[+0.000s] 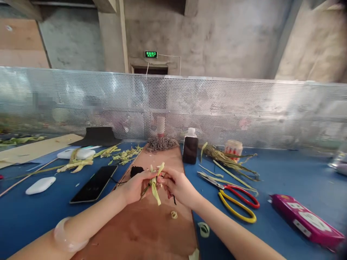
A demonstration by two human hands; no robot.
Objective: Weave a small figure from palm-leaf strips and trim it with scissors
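Observation:
Between my two hands, above the brown board (130, 231), is a small bundle of pale yellow-green plant strips (154, 189). My left hand (137, 186) is closed on the bundle from the left, its fingers partly hidden behind the strips. My right hand (176, 184) pinches the bundle from the other side, near its top. A dark thread end hangs below the right fingers. Behind the left hand lies a ball of black yarn (137, 171), with a dark cord trailing left from it. A small curled strip (174, 215) rests on the board below the hands.
Scissors (238, 202) with red and yellow handles and a magenta packet (306, 218) lie right. A dark bottle (190, 148) stands behind, beside dried strips (225, 159). Left are a phone (94, 184), a white case (40, 185) and plant pieces (126, 155). A perforated metal screen (217, 108) runs behind.

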